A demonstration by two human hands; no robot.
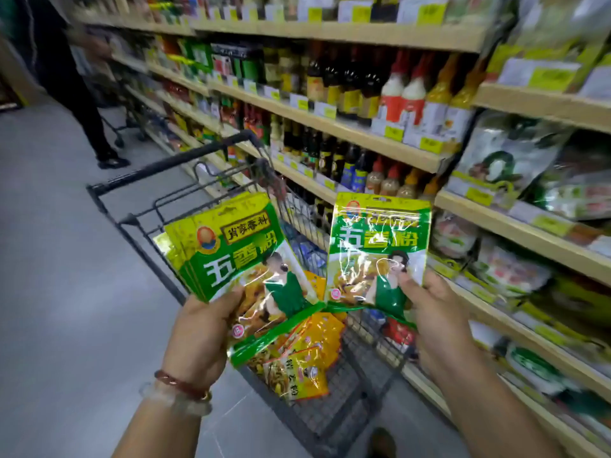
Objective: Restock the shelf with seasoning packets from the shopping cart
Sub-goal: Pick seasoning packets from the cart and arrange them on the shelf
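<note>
Our left hand (195, 328) grips a fanned stack of green five-spice packets (231, 249), fingers clamped; our right hand (429, 312) pinches one packet (377, 246). We keep it upright, label forward, toward the shelf (515, 226) right of our fingers.

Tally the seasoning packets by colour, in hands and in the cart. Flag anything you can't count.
Green packets, left hand: fanned stack, at least 3, exact count unclear.
Green packets, right hand: 1.
Yellow packets in shopping cart: at least 2, overlapping.
Total: at least 6.
</note>
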